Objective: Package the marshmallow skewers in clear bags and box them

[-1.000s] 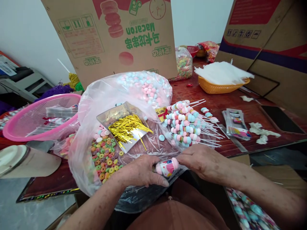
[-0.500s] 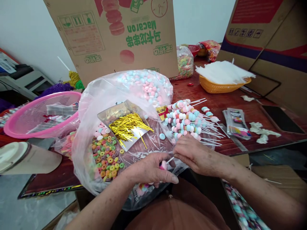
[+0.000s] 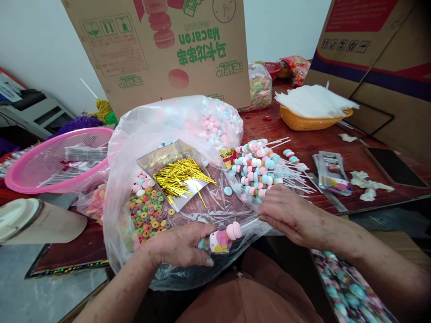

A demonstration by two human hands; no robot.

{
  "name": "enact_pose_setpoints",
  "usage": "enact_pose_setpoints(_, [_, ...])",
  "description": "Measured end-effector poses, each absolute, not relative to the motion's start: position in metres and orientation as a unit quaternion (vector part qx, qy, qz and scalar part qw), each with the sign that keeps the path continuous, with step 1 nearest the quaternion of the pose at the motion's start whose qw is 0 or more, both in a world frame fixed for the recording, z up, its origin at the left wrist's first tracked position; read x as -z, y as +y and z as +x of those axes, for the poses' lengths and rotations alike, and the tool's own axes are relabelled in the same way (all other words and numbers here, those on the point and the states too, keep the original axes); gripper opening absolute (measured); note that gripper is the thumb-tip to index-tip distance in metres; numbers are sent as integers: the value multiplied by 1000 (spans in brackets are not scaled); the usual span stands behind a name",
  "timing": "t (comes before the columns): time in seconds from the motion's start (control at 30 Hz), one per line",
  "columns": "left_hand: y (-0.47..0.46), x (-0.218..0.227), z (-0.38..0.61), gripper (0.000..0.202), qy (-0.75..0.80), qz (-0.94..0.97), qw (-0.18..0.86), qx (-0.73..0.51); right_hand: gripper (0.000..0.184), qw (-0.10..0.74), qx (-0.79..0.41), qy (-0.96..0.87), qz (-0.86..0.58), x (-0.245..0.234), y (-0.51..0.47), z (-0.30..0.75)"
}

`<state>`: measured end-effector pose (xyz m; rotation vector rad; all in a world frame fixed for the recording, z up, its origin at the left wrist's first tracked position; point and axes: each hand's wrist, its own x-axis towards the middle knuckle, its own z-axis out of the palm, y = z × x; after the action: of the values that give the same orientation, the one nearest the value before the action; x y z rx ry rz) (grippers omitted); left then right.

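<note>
My left hand (image 3: 177, 247) is closed round a small clear printed candy bag (image 3: 219, 241). Pink marshmallow-like candies on a skewer (image 3: 235, 230) stick out of its mouth, the lower ones hidden by print and fingers. My right hand (image 3: 291, 216) pinches the skewer's white stick. Both hands are above the front of a large clear plastic bag (image 3: 117, 215), over my lap. Just beyond the right hand lies a pile of finished candy skewers (image 3: 257, 168), sticks pointing right. Gold twist ties (image 3: 180, 177) rest in an opened packet on the plastic, beside loose candy rings (image 3: 153, 220).
A pink basket (image 3: 20, 179) with flat packets and a white lidded cup (image 3: 60, 224) stand left. Printed bags (image 3: 332, 172), a phone (image 3: 397, 167) and an orange basket (image 3: 303, 122) of white sticks are right. Cardboard boxes (image 3: 161, 67) stand behind; skewers fill a container (image 3: 353, 287) lower right.
My hands have moved apart, the left to the left and the right to the right and slightly up. The candy skewer and its printed bag now show between them.
</note>
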<state>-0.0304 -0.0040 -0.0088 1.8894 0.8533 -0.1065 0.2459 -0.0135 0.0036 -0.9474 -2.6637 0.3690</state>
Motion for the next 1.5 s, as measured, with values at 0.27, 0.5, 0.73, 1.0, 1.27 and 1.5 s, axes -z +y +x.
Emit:
enact_pose_setpoints(0.27, [-5, 5, -11, 32, 359, 748, 557, -47, 26, 148, -90, -924, -342, -10, -18, 238])
enact_pose_setpoints(0.5, [-8, 5, -4, 29, 411, 804, 430, -5, 23, 110, -125, -927, -335, -6, -27, 236])
enact_pose_setpoints(0.73, [-13, 29, 31, 22, 373, 775, 503, -82, 16, 69, -160, -923, -343, 13, -28, 198])
enact_pose_setpoints(1.0, [-11, 5, -26, 36, 433, 656, 615, -61, 27, 196, -184, -898, -347, 11, -16, 228])
enact_pose_setpoints(1.27, [-31, 26, -5, 45, 493, 468, 722, -127, 24, 141, -130, -930, -315, -4, -10, 213])
enact_pose_setpoints(1.5, [-35, 33, 0, 37, 518, 494, 653, -247, 20, 77, -101, -951, -281, -7, -9, 196])
